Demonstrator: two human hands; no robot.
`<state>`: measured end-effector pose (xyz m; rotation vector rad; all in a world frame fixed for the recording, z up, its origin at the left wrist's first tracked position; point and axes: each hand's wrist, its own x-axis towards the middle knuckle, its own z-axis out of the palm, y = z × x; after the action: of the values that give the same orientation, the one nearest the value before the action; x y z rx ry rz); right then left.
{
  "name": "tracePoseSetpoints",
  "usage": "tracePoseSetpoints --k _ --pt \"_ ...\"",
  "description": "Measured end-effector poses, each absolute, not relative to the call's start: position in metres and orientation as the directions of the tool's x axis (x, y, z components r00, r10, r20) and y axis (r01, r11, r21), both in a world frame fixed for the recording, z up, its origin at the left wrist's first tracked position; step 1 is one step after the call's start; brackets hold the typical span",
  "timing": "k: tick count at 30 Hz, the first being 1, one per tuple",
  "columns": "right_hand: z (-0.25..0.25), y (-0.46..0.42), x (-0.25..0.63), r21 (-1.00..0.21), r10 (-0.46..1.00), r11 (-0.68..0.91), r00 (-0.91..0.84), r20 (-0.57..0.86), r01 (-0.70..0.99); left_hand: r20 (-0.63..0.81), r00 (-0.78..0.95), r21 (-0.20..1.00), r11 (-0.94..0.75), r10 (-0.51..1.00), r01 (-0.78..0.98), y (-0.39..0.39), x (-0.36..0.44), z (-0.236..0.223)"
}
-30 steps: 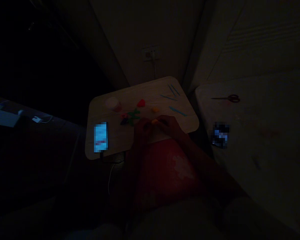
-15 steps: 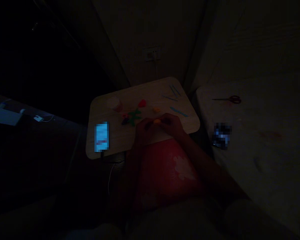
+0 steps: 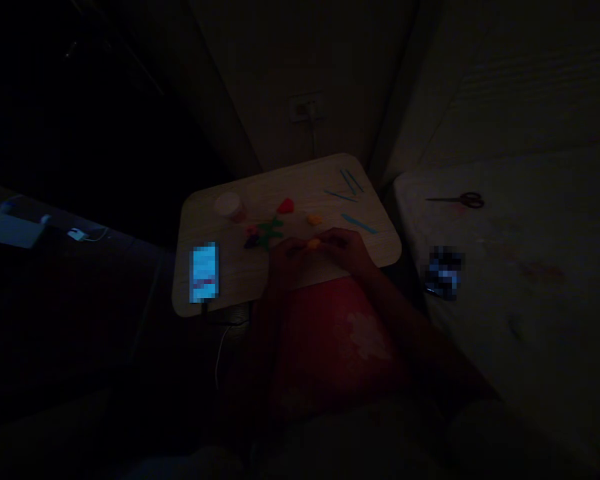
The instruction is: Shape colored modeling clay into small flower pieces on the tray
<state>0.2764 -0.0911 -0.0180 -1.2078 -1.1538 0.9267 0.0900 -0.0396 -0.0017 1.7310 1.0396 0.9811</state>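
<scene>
In the dim light, my left hand (image 3: 286,257) and my right hand (image 3: 347,248) meet over the near edge of a small wooden table (image 3: 240,273). Between their fingertips they pinch a small lump of orange modelling clay (image 3: 313,245). Another orange clay piece (image 3: 315,219) lies on the table just beyond. A red clay lump (image 3: 285,205) rests farther back. Left of my left hand are green clay pieces (image 3: 270,230), with a dark purple piece (image 3: 251,241) and a pinkish bit beside them. The finer shape of the held clay is too dark to make out.
A tub (image 3: 229,207) stands at the table's back left, and a lit phone (image 3: 204,272) lies at the front left. Thin blue sticks (image 3: 350,181) and a blue modelling knife (image 3: 359,224) lie right. Scissors (image 3: 463,200) rest on the pale surface beyond.
The fingers have shifted slightly around the orange clay, which now looks a little less flat. My left hand has edged a little left. The things on the table stay put.
</scene>
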Motion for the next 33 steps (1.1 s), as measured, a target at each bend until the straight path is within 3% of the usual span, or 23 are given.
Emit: tracePoseSetpoints --k 11,20,26,33 --pt "-0.021 -0.087 0.278 -0.987 0.980 0.118 0.174 0.098 -0.108 0.241 0.318 0.935 -0.307 0.917 0.176 -0.039 0.090 0.000" --pt "-0.014 -0.092 0.280 -0.984 0.990 0.144 0.015 0.143 -0.109 0.331 0.343 0.904 -0.400 0.879 0.151 -0.043 0.092 0.000" --pt "-0.013 -0.093 0.279 -0.989 0.991 0.120 -0.046 0.124 -0.087 0.291 0.298 0.914 -0.356 0.909 0.193 -0.047 0.093 0.002" --pt "-0.007 -0.095 0.281 -0.991 0.987 0.119 -0.104 0.125 -0.060 0.359 0.389 0.857 -0.465 0.849 0.222 -0.048 0.093 0.002"
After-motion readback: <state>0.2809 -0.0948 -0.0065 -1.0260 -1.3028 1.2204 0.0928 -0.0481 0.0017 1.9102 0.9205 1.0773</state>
